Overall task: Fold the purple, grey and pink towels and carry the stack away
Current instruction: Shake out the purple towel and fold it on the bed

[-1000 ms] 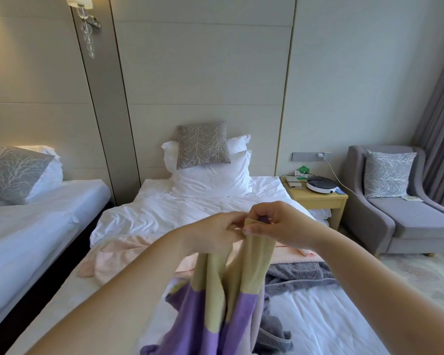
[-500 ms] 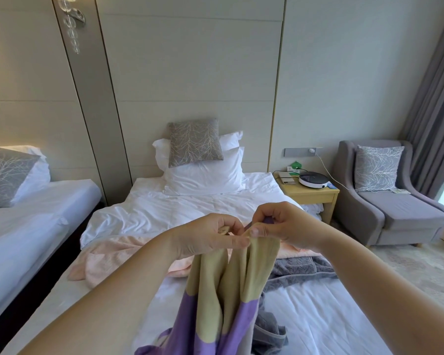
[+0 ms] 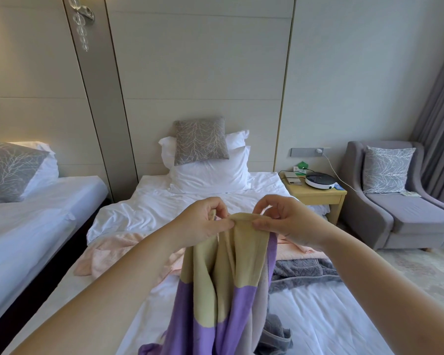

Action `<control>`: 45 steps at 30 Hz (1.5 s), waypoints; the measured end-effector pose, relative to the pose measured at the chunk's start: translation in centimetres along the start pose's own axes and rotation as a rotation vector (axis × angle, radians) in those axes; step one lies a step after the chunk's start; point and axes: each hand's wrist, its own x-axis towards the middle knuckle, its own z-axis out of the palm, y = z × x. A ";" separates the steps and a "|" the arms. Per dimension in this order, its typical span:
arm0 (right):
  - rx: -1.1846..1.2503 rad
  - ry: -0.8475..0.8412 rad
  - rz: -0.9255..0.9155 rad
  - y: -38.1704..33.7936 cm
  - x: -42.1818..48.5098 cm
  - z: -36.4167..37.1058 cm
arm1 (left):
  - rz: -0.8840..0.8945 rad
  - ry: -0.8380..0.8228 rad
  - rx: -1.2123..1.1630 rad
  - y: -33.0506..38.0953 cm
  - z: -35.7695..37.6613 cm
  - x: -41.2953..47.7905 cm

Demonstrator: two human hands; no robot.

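Observation:
The purple towel [image 3: 228, 298], with a wide beige band at its top, hangs bunched in the air over the bed. My left hand [image 3: 203, 222] pinches its top edge, and my right hand [image 3: 290, 224] pinches the same edge just to the right. The pink towel [image 3: 118, 254] lies crumpled across the white bed [image 3: 149, 206] behind the hanging cloth. The grey towel [image 3: 303, 274] lies rumpled on the bed to the right, with more grey cloth low behind the purple towel.
White pillows and a grey patterned cushion [image 3: 200, 140] stand at the bed's head. A second bed [image 3: 36, 213] is on the left. A wooden nightstand [image 3: 318, 194] with a round device and a grey armchair [image 3: 400, 201] stand on the right.
My hands have shifted a little apart along the towel's top edge, spreading the beige band between them. The view has tilted slightly.

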 end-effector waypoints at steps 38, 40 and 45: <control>-0.060 0.129 -0.153 -1.6 1.5 5.4 | -0.092 0.298 -0.222 2.1 0.3 -2.9; -0.023 0.184 -0.152 -1.7 1.7 5.6 | -0.072 0.272 -0.250 2.2 0.4 -3.0; 0.099 0.283 -0.114 -1.4 2.0 5.6 | -0.049 0.218 -0.315 2.1 0.3 -3.6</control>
